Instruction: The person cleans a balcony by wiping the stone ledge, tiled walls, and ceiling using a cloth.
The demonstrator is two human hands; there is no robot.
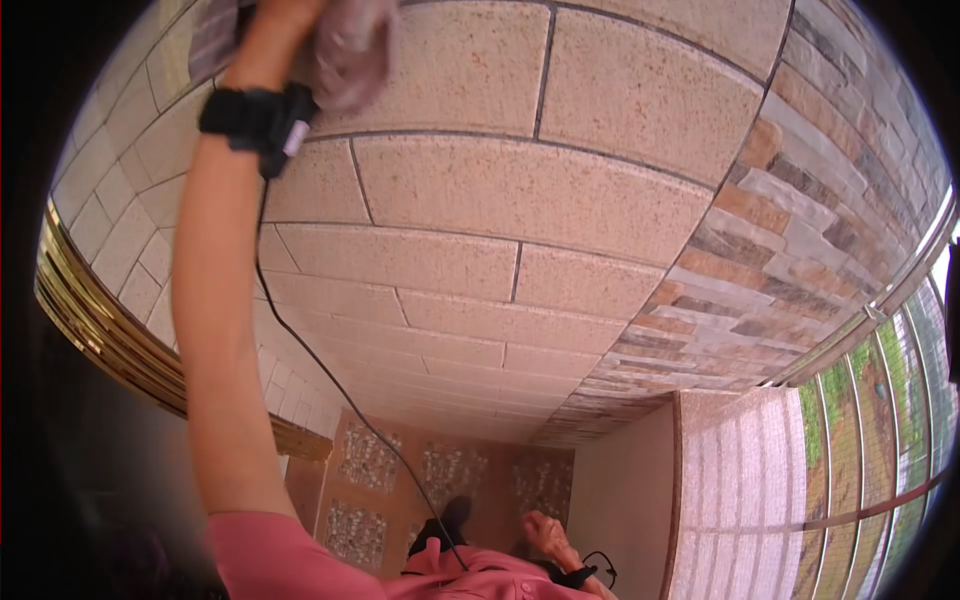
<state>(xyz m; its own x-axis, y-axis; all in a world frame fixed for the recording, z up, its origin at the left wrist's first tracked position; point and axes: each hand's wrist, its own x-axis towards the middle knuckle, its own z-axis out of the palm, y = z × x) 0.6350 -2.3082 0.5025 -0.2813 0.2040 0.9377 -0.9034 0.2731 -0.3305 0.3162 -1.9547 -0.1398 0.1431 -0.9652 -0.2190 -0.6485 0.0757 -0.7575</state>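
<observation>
My left arm is raised along the tiled wall (450,185), with a black strap and device (260,120) on the wrist. At the top edge my left hand (288,12) is partly cut off and blurred, closed on a greyish-pink cloth (355,55) that bunches out on both sides of it, against the wall. Its fingertips are hidden. Low in the view, beside my pink shirt (480,575), my right hand (545,533) hangs with its fingers curled in and nothing visible in them.
A black cable (325,365) runs from the wrist device down to my body. Stone-pattern cladding (760,240) continues the wall at right, near a barred window (875,420) and a ledge (740,480). Gold-coloured trim (100,330) is at left. Pebble-patterned floor (365,460) lies below.
</observation>
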